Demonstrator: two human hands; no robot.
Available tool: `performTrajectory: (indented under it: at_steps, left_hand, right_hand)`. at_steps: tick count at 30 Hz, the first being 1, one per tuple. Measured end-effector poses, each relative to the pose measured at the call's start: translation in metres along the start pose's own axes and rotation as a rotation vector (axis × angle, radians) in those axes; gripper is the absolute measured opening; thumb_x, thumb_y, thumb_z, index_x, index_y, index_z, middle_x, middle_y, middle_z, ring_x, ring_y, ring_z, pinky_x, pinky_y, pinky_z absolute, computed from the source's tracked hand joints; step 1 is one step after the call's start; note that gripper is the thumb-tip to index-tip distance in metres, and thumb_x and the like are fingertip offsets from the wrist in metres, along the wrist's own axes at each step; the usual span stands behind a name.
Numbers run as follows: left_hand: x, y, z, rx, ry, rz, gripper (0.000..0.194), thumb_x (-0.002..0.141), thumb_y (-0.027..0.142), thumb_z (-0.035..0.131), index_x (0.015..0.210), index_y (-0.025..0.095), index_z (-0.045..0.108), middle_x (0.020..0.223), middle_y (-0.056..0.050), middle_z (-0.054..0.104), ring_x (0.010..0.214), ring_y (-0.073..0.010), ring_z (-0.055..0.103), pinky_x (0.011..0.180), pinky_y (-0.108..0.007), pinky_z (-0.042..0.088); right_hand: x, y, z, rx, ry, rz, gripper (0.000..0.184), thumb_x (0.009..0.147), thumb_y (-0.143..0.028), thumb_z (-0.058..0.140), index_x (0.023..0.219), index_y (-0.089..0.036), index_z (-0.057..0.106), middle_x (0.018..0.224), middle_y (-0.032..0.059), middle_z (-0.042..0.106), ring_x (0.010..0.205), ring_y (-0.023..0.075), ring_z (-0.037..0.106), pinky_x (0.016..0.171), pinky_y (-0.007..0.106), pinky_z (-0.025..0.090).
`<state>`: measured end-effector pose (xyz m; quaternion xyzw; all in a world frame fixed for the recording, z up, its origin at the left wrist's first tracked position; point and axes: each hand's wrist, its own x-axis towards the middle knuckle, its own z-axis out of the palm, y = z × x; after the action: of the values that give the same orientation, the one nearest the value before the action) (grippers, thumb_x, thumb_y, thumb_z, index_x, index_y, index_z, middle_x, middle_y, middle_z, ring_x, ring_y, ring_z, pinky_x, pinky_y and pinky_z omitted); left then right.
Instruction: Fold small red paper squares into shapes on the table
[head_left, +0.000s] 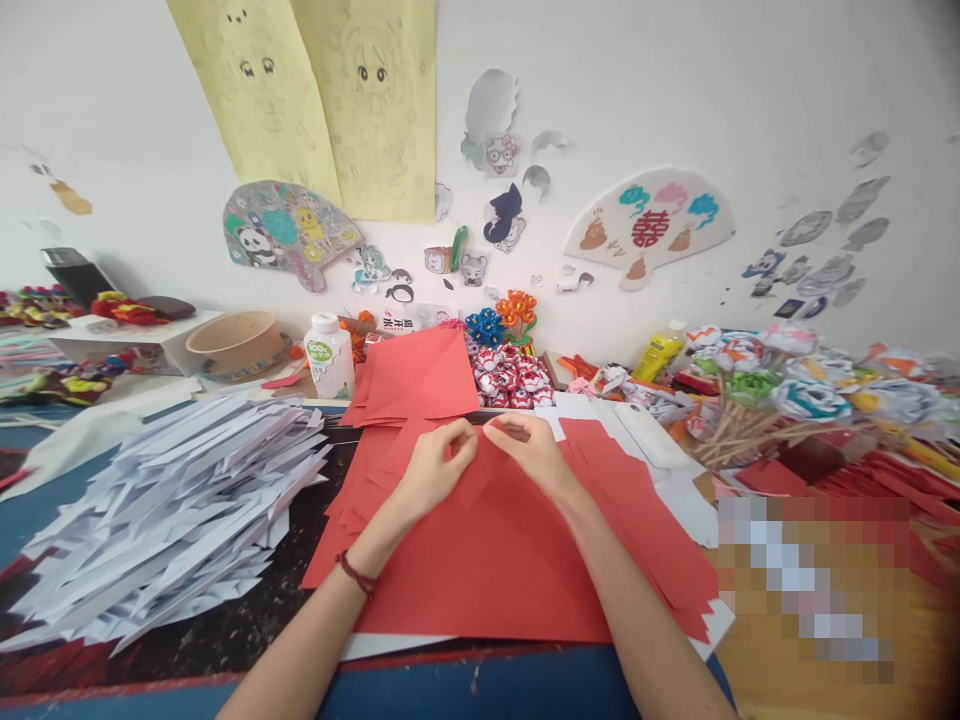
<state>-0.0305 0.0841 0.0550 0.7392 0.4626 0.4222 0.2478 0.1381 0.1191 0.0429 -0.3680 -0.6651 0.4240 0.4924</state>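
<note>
Bright, diffuse light fills the view, its direction hard to tell, washing the white wall [645,70] at 12 o'clock, falling evenly on the red sheets [480,585] at 6 o'clock and leaving soft grey shading among the white paper strips [180,490] at 8 o'clock. The corner at 2 o'clock darkens, and wide-angle distortion stretches the edges. Fine detail looks slightly soft, while a coarse mosaic [814,590] hides a patch at 4 o'clock.
</note>
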Motion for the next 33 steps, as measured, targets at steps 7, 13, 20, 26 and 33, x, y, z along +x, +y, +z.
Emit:
performTrajectory:
  at_steps: [7,13,20,26,33]
  left_hand:
    - [0.002,-0.002,0.005,0.042,-0.025,-0.049,0.016,0.082,0.022,0.042,0.067,0.018,0.048,0.064,0.004,0.050,0.061,-0.0110,0.043,0.061,-0.022,0.033]
    - [0.002,-0.011,0.003,0.101,-0.047,-0.058,0.012,0.078,0.019,0.043,0.067,0.019,0.049,0.062,0.004,0.052,0.060,-0.0112,0.045,0.060,-0.022,0.032]
    - [0.004,-0.012,-0.007,0.153,0.152,-0.070,0.017,0.086,0.027,0.045,0.078,0.019,0.058,0.076,0.000,0.063,0.070,-0.0134,0.054,0.069,-0.023,0.038]
    - [0.005,-0.012,0.002,0.009,0.126,-0.093,0.029,0.089,0.040,0.047,0.085,0.018,0.064,0.084,-0.004,0.069,0.075,-0.0161,0.058,0.070,-0.024,0.041]
    - [0.001,-0.017,-0.008,0.226,0.008,-0.046,0.028,0.088,0.037,0.049,0.075,0.018,0.064,0.063,0.000,0.063,0.057,-0.0132,0.051,0.059,-0.023,0.034]
  right_hand:
    - [-0.004,-0.004,-0.001,-0.147,0.095,-0.109,0.021,0.080,-0.038,0.066,0.079,-0.018,0.072,0.081,0.0053,0.072,0.077,0.0206,0.067,0.074,0.031,0.052]
    - [0.001,0.001,-0.023,-0.149,0.339,-0.110,0.020,0.076,-0.038,0.069,0.076,-0.018,0.073,0.076,0.0059,0.072,0.073,0.0217,0.067,0.071,0.033,0.052]
    - [0.007,0.009,-0.032,-0.035,0.525,-0.112,0.023,0.073,-0.039,0.072,0.073,-0.016,0.070,0.072,0.0048,0.069,0.070,0.0196,0.064,0.070,0.032,0.051]
    - [0.003,0.006,-0.014,0.052,0.205,0.008,0.026,0.076,-0.043,0.069,0.076,-0.017,0.068,0.075,0.0031,0.069,0.072,0.0170,0.064,0.070,0.028,0.050]
    - [-0.001,0.001,-0.019,-0.105,-0.236,0.096,0.026,0.079,-0.041,0.065,0.082,-0.016,0.073,0.085,0.0047,0.071,0.079,0.0177,0.065,0.074,0.029,0.050]
